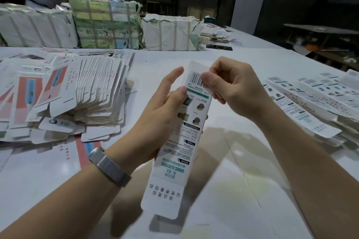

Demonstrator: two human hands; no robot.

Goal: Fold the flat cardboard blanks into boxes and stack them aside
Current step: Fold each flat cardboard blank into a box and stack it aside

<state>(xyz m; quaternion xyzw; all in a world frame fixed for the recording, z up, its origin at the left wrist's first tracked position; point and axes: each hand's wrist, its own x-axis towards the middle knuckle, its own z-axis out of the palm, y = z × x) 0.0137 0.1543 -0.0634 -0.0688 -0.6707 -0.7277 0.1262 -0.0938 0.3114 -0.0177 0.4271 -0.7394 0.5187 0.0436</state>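
Blanks (pixel 81 91) lie heaped flat on the white table (pixel 242 180) at left, then the left hand (pixel 165 110) cradles a long printed box (pixel 186 134) held above the table, the right hand (pixel 231 91) pinches its top by the barcode, and folded boxes (pixel 310 101) lie at right.

Head-worn wide-angle view, facing forward and down, close over table (pixel 242 190)

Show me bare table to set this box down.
Free: the white table under your hands, and the strip between them and the wrapped bundles. Crowded: the blank pile on the left, the folded boxes on the right.
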